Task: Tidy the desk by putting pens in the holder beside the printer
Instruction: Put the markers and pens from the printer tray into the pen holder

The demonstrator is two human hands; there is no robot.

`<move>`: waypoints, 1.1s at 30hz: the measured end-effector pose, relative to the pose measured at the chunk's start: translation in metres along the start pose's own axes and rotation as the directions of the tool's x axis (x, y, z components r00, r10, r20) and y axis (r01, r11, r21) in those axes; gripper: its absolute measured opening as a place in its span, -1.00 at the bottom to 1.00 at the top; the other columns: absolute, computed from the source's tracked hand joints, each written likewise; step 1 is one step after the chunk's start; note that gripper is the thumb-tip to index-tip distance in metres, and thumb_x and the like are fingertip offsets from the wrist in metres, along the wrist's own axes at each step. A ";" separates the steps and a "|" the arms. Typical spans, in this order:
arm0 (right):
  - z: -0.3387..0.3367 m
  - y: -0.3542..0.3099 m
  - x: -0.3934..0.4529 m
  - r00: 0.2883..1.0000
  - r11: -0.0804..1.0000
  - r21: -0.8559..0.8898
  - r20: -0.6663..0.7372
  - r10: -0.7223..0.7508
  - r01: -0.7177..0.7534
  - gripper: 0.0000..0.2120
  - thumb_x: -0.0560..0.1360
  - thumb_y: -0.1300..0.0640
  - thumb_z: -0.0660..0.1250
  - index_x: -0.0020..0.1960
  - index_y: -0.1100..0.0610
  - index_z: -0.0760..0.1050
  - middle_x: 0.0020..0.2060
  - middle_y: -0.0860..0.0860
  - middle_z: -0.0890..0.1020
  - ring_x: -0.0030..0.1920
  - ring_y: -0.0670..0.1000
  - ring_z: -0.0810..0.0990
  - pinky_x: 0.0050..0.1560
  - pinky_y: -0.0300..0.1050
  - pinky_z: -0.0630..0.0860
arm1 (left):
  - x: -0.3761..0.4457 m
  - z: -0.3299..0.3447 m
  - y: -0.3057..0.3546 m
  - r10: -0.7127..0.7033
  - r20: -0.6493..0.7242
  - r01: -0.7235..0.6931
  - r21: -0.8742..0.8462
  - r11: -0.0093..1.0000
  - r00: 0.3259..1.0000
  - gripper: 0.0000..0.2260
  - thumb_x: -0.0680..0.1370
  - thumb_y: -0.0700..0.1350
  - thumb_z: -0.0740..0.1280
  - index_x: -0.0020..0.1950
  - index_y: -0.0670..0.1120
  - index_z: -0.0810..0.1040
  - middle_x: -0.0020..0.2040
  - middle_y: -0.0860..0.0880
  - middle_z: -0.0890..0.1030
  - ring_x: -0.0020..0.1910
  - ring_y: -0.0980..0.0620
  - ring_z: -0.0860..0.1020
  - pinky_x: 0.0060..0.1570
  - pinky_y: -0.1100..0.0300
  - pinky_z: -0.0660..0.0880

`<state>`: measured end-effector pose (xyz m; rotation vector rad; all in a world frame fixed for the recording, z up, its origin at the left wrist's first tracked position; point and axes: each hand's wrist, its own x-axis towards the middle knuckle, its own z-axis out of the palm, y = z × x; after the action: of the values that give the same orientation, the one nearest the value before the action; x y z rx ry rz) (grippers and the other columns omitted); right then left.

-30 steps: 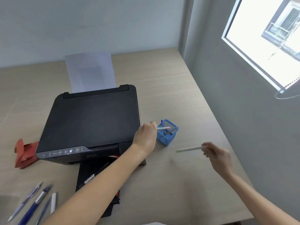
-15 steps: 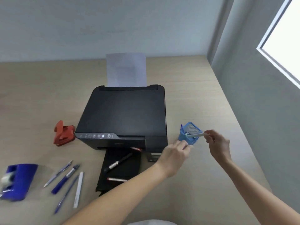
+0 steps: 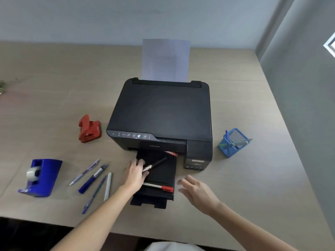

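Observation:
The blue mesh holder (image 3: pixel 228 150) stands right of the black printer (image 3: pixel 163 113) with a few pens inside, one pale pen (image 3: pixel 242 142) lying across its rim. On the printer's black output tray (image 3: pixel 163 178) lie a black pen (image 3: pixel 157 163), a red-capped pen (image 3: pixel 159 187) and another red pen (image 3: pixel 172 153) near the slot. My left hand (image 3: pixel 136 173) rests on the tray's left edge with fingers closing on the black pen's pale end. My right hand (image 3: pixel 194 192) hovers open just right of the tray. Several blue and white pens (image 3: pixel 94 178) lie left of the tray.
A red hole punch (image 3: pixel 88 128) sits left of the printer. A blue tape dispenser (image 3: pixel 42 175) stands at the near left. A paper sheet (image 3: pixel 165 60) rises from the printer's rear feed. The grey wall runs along the desk's right edge.
Both hands left the holder, where the pens they carried now sit. My left hand moved down to the output tray onto the black pen; my right hand came back empty beside the tray.

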<state>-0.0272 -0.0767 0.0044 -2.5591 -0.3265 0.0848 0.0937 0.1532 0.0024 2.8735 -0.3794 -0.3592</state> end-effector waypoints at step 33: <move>-0.152 0.130 -0.088 0.535 0.745 0.283 -0.550 0.642 -0.604 -0.83 0.52 0.31 0.21 -0.01 0.19 0.56 -0.29 0.07 0.62 -0.31 0.08 0.49 -0.30 -0.16 0.33 | 0.107 -0.047 0.293 0.628 0.048 -0.630 0.072 0.774 0.777 -0.92 0.53 -0.37 0.30 -0.02 -0.23 0.50 -0.04 -0.20 0.59 -0.09 -0.19 0.57 -0.23 0.06 0.44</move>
<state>-0.0655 -0.2838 0.0625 -2.3370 0.8592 -0.4803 0.1401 -0.1437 0.0969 2.6013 -1.3412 -0.2449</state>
